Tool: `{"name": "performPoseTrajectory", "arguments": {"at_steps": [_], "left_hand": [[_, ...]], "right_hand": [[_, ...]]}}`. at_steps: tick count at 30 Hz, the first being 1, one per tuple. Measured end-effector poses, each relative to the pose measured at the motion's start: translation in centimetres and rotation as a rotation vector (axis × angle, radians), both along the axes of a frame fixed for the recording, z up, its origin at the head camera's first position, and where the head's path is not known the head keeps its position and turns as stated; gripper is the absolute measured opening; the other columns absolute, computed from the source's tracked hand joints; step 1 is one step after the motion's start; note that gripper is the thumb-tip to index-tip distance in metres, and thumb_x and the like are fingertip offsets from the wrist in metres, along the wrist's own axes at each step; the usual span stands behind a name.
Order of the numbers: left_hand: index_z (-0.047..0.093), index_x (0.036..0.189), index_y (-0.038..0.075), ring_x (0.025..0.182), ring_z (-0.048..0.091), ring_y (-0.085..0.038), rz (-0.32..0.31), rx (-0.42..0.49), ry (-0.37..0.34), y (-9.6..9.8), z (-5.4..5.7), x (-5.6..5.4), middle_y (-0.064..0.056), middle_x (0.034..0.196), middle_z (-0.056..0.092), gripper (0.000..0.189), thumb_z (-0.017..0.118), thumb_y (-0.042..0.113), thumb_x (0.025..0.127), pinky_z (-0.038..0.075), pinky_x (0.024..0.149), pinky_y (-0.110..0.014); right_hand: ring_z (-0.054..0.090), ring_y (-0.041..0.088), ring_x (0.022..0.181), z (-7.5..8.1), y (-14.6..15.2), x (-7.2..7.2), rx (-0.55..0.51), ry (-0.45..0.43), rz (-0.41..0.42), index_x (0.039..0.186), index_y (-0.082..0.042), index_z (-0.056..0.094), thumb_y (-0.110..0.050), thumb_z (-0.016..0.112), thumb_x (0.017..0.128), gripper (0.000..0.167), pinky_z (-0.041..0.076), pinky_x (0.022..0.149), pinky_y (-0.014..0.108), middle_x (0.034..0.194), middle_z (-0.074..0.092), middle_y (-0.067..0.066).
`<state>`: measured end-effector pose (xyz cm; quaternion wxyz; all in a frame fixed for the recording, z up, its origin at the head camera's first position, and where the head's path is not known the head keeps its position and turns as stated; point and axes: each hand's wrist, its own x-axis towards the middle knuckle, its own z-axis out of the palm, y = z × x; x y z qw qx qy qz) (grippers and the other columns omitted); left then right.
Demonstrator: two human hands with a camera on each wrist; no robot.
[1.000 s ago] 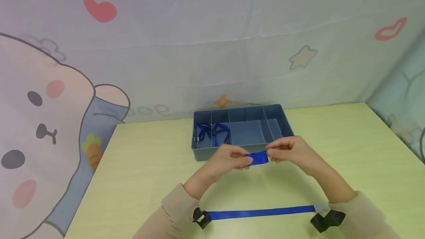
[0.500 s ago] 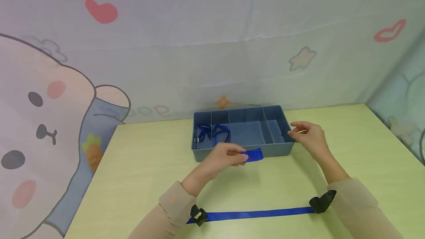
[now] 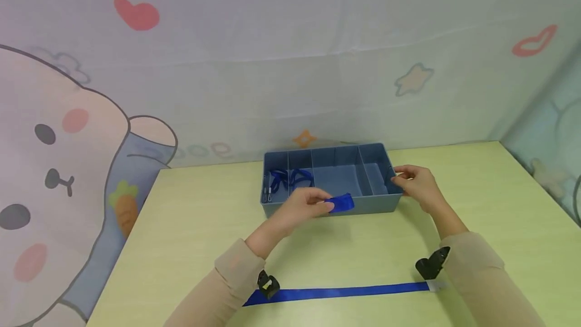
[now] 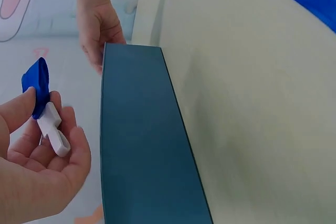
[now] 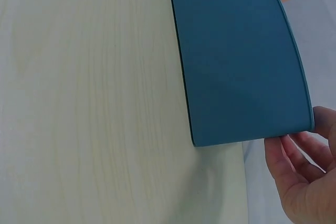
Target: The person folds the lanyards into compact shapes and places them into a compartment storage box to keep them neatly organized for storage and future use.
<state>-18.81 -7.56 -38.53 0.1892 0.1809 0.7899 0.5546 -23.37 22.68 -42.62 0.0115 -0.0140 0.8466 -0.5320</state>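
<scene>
My left hand point(image 3: 300, 209) pinches a small folded piece of blue ribbon point(image 3: 341, 203) just in front of the box. In the left wrist view a white plastic piece point(image 4: 54, 130) also lies in its fingers, below the ribbon. A blue-grey divided box point(image 3: 375, 205) stands at the back of the table. My right hand point(image 3: 421, 185) grips its right end wall, the thumb at the rim and the fingers against the outside. Across the front of the table lies a long blue strap point(image 3: 349, 292) with a pale end piece point(image 3: 433, 285) at its right.
Inside the box's two left compartments are dark blue looped cords point(image 3: 300, 176), with small metal clips point(image 3: 269, 194) at the front left. A printed cloth point(image 3: 254, 64) hangs behind the table point(image 3: 495, 216).
My right hand has left the ribbon, moved right and taken hold of the box's end wall. My left hand, still holding the ribbon, has shifted slightly up and left.
</scene>
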Motion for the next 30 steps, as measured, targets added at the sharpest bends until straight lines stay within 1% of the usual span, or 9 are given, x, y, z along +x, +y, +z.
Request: {"name": "performPoseTrajectory", "arguments": {"at_steps": [4,7,10,13,15,19,23,27,30], "left_hand": [[0.064,0.114,0.004,0.115,0.05,-0.024,0.033,-0.036,0.032,0.1,0.6,-0.7,-0.008,0.12,0.059,0.026,0.062,0.017,0.091,0.045,0.094,-0.038],[0.066,0.112,0.002,0.11,0.053,-0.022,0.057,-0.025,0.036,0.2,1.0,-1.4,-0.008,0.117,0.06,0.026,0.063,0.016,0.09,0.047,0.091,-0.037],[0.065,0.112,0.001,0.099,0.056,-0.02,0.063,0.01,0.04,0.2,1.3,-2.0,-0.008,0.112,0.062,0.025,0.062,0.015,0.09,0.049,0.085,-0.035],[0.065,0.112,0.003,0.092,0.057,-0.021,0.065,0.038,0.05,0.2,1.6,-2.6,-0.008,0.107,0.063,0.024,0.061,0.014,0.091,0.049,0.078,-0.032],[0.065,0.112,0.003,0.089,0.056,-0.022,0.066,0.042,0.075,0.1,1.6,-3.0,-0.007,0.104,0.064,0.023,0.061,0.014,0.091,0.049,0.074,-0.03],[0.066,0.109,0.003,0.091,0.057,-0.02,0.08,0.027,0.14,0.0,1.9,-3.9,-0.006,0.102,0.065,0.022,0.062,0.014,0.091,0.048,0.079,-0.029],[0.066,0.108,0.003,0.092,0.058,-0.017,0.063,0.011,0.201,-0.1,2.6,-4.6,-0.007,0.105,0.065,0.021,0.063,0.013,0.09,0.049,0.082,-0.031],[0.066,0.109,0.001,0.094,0.059,-0.019,0.023,0.004,0.239,-0.3,3.6,-5.1,-0.009,0.111,0.062,0.023,0.064,0.011,0.089,0.051,0.081,-0.03],[0.066,0.11,0.0,0.095,0.059,-0.02,0.015,-0.006,0.278,-0.4,4.4,-5.7,-0.009,0.111,0.062,0.023,0.064,0.01,0.088,0.051,0.081,-0.03]], "right_hand": [[0.057,0.011,0.077,0.1,-0.1,-0.1,-0.007,-0.022,0.008,0.123,0.013,0.05,-0.006,0.056,0.091,0.038,0.053,0.06,0.022,0.09,0.056,0.006],[0.058,0.011,0.077,0.1,0.0,-0.3,-0.01,-0.035,0.011,0.122,0.014,0.05,-0.005,0.056,0.091,0.037,0.052,0.059,0.022,0.089,0.056,0.004],[0.058,0.009,0.078,0.0,0.0,-0.4,-0.013,-0.053,0.016,0.121,0.014,0.049,-0.006,0.057,0.091,0.037,0.052,0.059,0.022,0.091,0.058,0.005],[0.059,0.008,0.078,0.0,0.1,-0.5,-0.019,-0.065,0.021,0.12,0.014,0.05,-0.007,0.058,0.091,0.037,0.052,0.059,0.023,0.095,0.06,0.008],[0.059,0.008,0.078,-0.1,0.0,-0.5,-0.023,-0.074,0.028,0.12,0.015,0.049,-0.007,0.058,0.091,0.037,0.053,0.059,0.024,0.096,0.061,0.009],[0.061,0.009,0.079,-0.1,-0.2,-0.6,-0.031,-0.094,0.035,0.12,0.015,0.049,-0.006,0.056,0.091,0.036,0.053,0.06,0.026,0.092,0.062,0.005],[0.062,0.013,0.082,0.0,-0.4,-0.6,-0.032,-0.11,0.027,0.12,0.014,0.049,-0.004,0.057,0.091,0.036,0.053,0.062,0.026,0.091,0.062,0.002],[0.063,0.015,0.083,0.1,-0.5,-0.6,-0.04,-0.122,0.026,0.12,0.014,0.049,-0.004,0.058,0.09,0.036,0.054,0.063,0.026,0.091,0.062,0.001],[0.063,0.015,0.082,0.2,-0.4,-0.7,-0.047,-0.13,0.028,0.12,0.015,0.049,-0.004,0.058,0.089,0.037,0.054,0.064,0.026,0.091,0.062,0.001]]}}
